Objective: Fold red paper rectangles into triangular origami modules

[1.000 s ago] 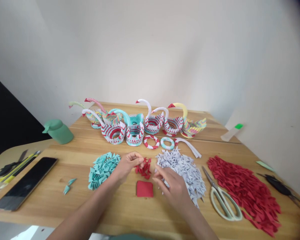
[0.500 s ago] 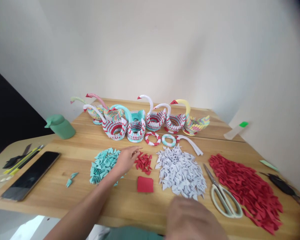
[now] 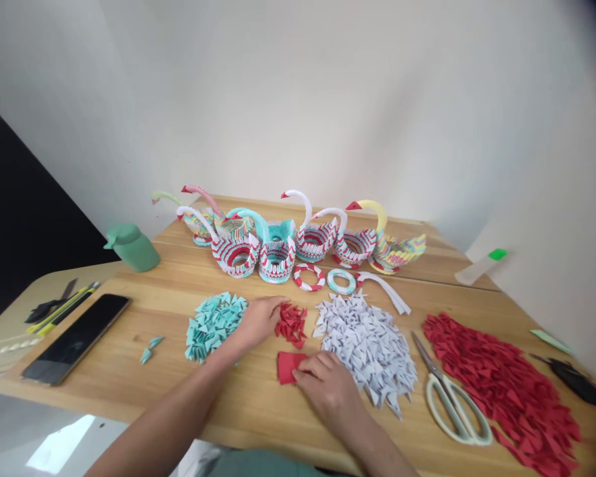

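Observation:
My left hand rests between the pile of folded turquoise paper pieces and the small pile of folded red pieces. Its fingers stretch towards the red pile's upper left edge, with nothing visible in them. My right hand lies low in front of the white pile, its thumb and fingertips closed at the right edge of a small stack of red paper. Part of that stack is covered by the fingers. Folded white pieces spread just beyond my right hand.
Several paper swans stand at the back, with a red-white ring, a turquoise-white ring and a white swan neck before them. Scissors and a large red pile lie right; a phone and green jug left.
My right hand has come up and forward from the table's front edge onto the red paper stack. My left hand stays by the small red pile. The whole view has shifted slightly.

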The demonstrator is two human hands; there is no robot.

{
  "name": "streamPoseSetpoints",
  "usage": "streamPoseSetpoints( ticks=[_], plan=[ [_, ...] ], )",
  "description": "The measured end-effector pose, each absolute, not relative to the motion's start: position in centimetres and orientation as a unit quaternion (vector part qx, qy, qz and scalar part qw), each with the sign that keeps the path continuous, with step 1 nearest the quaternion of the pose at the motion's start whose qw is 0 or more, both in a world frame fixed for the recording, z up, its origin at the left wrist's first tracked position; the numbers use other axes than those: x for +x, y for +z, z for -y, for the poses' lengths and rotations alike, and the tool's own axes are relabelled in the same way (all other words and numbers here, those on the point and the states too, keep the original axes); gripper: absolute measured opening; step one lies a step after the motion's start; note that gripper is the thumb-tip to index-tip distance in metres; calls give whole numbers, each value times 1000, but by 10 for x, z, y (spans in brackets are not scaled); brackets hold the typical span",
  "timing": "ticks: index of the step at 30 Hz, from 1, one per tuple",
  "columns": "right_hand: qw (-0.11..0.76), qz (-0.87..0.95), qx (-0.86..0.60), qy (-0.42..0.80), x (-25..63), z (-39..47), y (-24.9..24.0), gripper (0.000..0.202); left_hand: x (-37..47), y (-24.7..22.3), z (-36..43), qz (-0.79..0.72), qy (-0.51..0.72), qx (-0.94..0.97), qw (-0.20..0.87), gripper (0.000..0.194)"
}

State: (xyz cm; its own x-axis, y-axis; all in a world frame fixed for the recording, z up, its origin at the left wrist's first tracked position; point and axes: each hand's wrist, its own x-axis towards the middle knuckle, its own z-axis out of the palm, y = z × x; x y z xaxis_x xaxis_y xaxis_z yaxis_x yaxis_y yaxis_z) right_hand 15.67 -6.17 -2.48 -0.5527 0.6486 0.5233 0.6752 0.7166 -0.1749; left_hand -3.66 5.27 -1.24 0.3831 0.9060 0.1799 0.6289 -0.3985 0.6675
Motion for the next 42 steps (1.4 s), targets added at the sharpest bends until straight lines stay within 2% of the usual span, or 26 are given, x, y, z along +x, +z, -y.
streamPoseSetpoints(
  ticks=[4, 7, 11, 15, 19, 23, 27, 30, 33, 36, 42],
  plan=[
    [290, 878, -381, 24, 157, 62, -22, 21, -31, -9, -48, -472, 303, 785, 263, 33],
    [289, 880, -372, 57, 160, 62, -17, 16, -27, 0, -40, -444, 350, 777, 277, 29],
    [306, 866, -383, 99, 169, 58, -5, 16, -22, 13, -27, -381, 377, 739, 408, 25],
    [337, 813, -458, 128, 177, 49, 6, 14, -18, 14, -18, -320, 321, 719, 527, 30],
    [351, 772, -512, 137, 179, 43, 7, 7, -14, 2, -16, -335, 286, 721, 535, 20],
    [363, 778, -507, 74, 199, 55, 0, 19, -12, -2, -18, -375, 297, 739, 475, 16],
    [302, 809, -502, -50, 228, 75, -1, 36, -15, 8, -19, -406, 336, 708, 470, 20],
    [233, 841, -483, -68, 229, 79, 1, 32, -14, 13, -18, -408, 355, 686, 486, 21],
    [206, 858, -469, -45, 219, 74, -1, 25, -10, 14, -15, -407, 361, 667, 509, 20],
    [237, 850, -468, -43, 215, 66, -4, 22, -7, 12, -14, -399, 355, 616, 579, 24],
    [378, 800, -466, -7, 212, 51, 11, 36, -6, 13, -12, -385, 359, 528, 667, 38]
  ],
)
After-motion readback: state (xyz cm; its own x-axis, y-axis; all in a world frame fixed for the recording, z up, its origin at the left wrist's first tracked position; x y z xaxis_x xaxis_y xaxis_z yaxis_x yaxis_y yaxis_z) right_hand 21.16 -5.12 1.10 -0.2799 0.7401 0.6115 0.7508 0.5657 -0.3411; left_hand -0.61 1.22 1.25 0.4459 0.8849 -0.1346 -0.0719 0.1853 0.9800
